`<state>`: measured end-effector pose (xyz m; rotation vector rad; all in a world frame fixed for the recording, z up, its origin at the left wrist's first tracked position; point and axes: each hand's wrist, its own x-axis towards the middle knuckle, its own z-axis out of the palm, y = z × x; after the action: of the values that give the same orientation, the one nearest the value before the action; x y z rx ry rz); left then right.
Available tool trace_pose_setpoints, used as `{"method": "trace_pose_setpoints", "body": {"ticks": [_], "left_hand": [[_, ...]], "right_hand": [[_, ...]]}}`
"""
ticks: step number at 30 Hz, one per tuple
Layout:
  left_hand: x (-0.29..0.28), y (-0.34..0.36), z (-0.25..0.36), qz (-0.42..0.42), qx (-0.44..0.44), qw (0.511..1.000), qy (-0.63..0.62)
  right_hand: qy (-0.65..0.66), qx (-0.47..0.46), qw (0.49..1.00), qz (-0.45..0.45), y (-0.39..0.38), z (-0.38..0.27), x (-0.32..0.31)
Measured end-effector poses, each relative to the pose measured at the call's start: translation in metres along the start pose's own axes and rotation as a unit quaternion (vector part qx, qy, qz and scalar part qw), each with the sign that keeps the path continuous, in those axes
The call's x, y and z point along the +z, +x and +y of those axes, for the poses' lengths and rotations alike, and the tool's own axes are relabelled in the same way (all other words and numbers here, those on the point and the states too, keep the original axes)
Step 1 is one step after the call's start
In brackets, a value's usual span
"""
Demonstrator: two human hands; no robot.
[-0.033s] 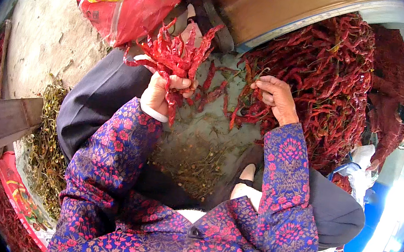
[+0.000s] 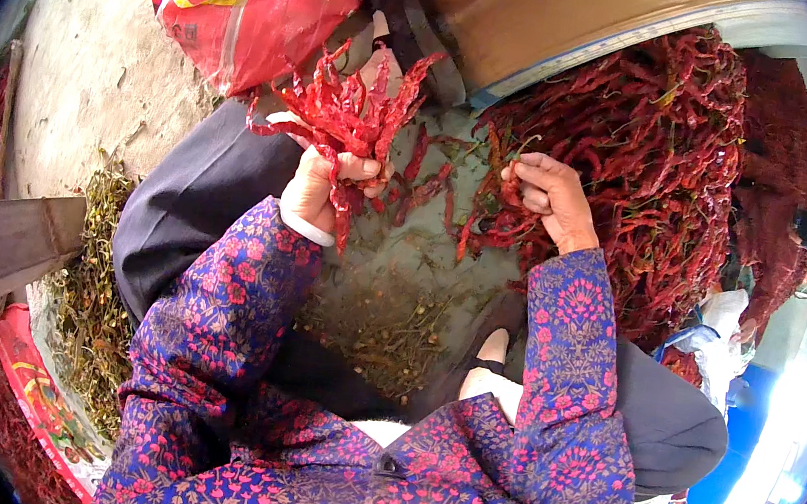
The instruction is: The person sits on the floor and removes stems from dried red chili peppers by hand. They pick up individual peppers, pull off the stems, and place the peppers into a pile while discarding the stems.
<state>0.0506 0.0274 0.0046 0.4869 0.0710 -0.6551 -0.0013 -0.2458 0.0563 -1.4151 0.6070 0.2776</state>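
My left hand is closed around a bunch of dried red chili peppers, which fan out above the fist. One long chili hangs down past the wrist. At the edge of a big heap of dried red chilies, my right hand pinches a single red chili between thumb and fingers, its greenish stem sticking up. A few loose chilies lie on the floor between the two hands.
Stem and leaf scraps litter the floor between my feet. A red sack stands at the far left, beside a person's dark-clad leg. Dry stalks are piled at left near a wooden bar. A brown board borders the heap.
Hardly anything differs. The chili at my right fingertips shows slightly more plainly, and the left bunch stays in place.
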Motion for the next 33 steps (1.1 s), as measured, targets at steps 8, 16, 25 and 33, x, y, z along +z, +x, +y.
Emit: {"method": "trace_pose_setpoints", "body": {"ticks": [8, 16, 25, 33], "left_hand": [[0.007, 0.0, -0.01, -0.027, 0.0, 0.997, 0.075], [0.009, -0.005, -0.006, -0.011, 0.013, 0.997, 0.075], [-0.015, 0.004, -0.004, -0.058, 0.03, 0.996, 0.053], [-0.001, 0.001, -0.006, 0.001, 0.032, 0.999, -0.014]], "right_hand": [[0.148, 0.038, 0.986, -0.073, -0.022, 0.006, 0.048], [0.237, 0.064, 0.967, -0.066, -0.023, 0.033, 0.09], [0.046, 0.03, 0.998, 0.017, -0.01, 0.027, 0.064], [-0.139, 0.046, 0.977, 0.152, -0.024, 0.044, -0.004]]}}
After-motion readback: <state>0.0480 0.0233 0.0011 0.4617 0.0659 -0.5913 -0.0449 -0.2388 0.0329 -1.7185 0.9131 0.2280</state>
